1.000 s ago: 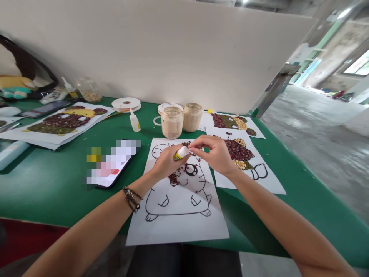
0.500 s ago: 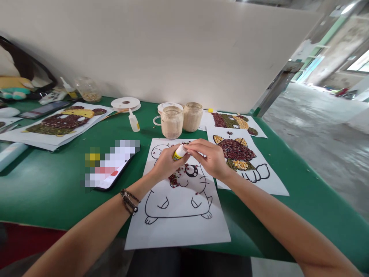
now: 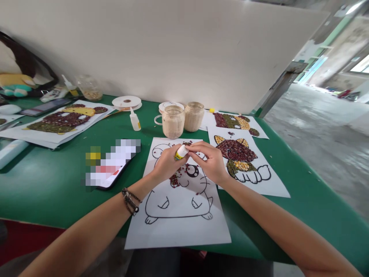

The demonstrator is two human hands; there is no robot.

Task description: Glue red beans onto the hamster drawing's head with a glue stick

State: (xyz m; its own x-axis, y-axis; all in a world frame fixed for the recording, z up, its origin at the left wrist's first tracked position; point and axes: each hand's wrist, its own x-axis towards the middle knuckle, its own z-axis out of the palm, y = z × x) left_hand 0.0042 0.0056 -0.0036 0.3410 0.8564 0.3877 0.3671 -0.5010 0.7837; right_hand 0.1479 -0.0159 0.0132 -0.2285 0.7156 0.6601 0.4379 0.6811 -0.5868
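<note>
A white sheet with a black outline drawing of a hamster point(image 3: 178, 200) lies on the green table point(image 3: 52, 184) in front of me, with dark red beans stuck around its face. My left hand point(image 3: 165, 166) is closed round a small white glue bottle point(image 3: 181, 152) with a yellow label, held over the drawing's head. My right hand point(image 3: 209, 161) pinches the top of that same bottle with thumb and fingers.
Two jars of pale grains point(image 3: 173, 121) stand behind the sheet. Finished bean pictures point(image 3: 238, 154) lie to the right, another bean picture point(image 3: 62, 120) at far left. A phone point(image 3: 111, 166), a second glue bottle point(image 3: 134, 120) and a tape roll point(image 3: 126, 102) lie on the left.
Both hands stay on the glue bottle with only slight shifts of the fingers. The view has drifted a little, nothing else has moved.
</note>
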